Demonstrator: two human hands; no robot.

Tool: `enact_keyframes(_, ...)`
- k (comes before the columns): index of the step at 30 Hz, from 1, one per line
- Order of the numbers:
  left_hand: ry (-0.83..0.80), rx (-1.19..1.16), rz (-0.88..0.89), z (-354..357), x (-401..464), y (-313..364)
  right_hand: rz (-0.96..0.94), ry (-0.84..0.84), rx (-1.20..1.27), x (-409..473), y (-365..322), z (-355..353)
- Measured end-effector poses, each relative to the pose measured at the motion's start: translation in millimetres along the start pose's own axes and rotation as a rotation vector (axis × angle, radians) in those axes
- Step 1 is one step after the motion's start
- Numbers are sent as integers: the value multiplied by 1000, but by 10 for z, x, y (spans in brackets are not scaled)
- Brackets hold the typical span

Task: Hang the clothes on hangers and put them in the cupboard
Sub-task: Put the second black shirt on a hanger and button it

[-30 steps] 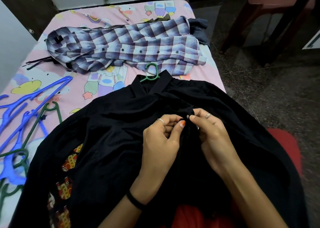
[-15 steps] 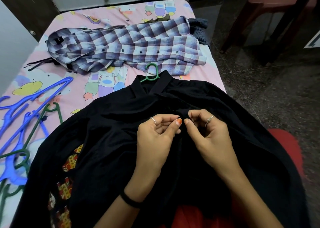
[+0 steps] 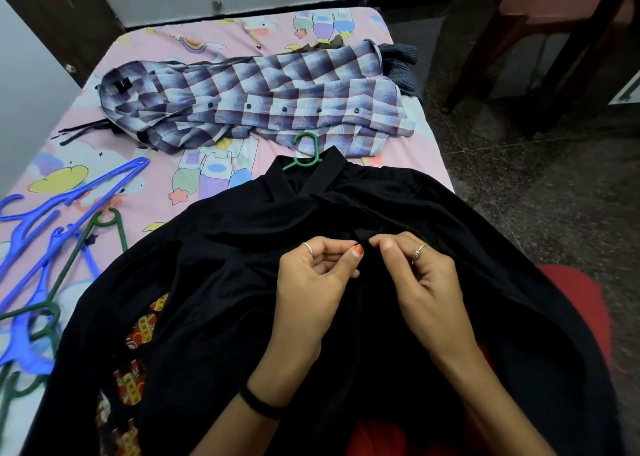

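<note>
A black shirt (image 3: pixel 214 282) lies spread over the near end of the bed and my lap. A green hanger's hook (image 3: pixel 306 149) sticks out of its collar; the rest of the hanger is hidden inside. My left hand (image 3: pixel 311 289) and my right hand (image 3: pixel 422 282) meet at the shirt's front placket, each pinching the black cloth between thumb and fingers. A purple checked shirt (image 3: pixel 277 102) lies flat across the far part of the bed.
Several blue hangers (image 3: pixel 45 234) and green hangers (image 3: pixel 104 223) lie on the pink patterned bedsheet (image 3: pixel 145 50) at the left. A dark grey garment (image 3: pixel 401 64) lies past the checked shirt. A wooden chair (image 3: pixel 561 23) stands on the speckled floor at the right.
Both hands have shifted slightly up the black shirt's front, still working the placket. The shirts and hangers have not moved.
</note>
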State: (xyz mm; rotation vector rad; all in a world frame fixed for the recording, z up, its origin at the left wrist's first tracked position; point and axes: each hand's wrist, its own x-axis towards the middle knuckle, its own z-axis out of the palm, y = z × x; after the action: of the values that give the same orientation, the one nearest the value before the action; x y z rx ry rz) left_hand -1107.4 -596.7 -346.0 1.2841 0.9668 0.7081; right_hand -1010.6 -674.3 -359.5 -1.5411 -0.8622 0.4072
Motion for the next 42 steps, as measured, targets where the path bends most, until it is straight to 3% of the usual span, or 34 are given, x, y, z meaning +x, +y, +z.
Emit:
enact_keyframes(6,-99,-23,-102,-16,-11,-16,239,-49,193,28,23,-56)
enact_keyframes(11,-124,44,-66,-79,-9,-2,477,-145,489,44,50,-109)
enact_keyframes(14,-130,137,-28,-101,2,-4,494,-176,444,53,53,-114)
enact_keyframes(22,-105,373,9,-109,-30,-101,429,-174,131,27,104,-41)
enact_keyframes(30,-76,339,-2,-17,-75,-145,100,-44,-284,-126,155,62)
enact_keyframes(34,-43,264,-27,8,-67,-166,-59,20,-305,-180,212,122)
enact_keyframes(42,23,334,-6,42,-5,-213,-180,79,-306,-221,253,157)
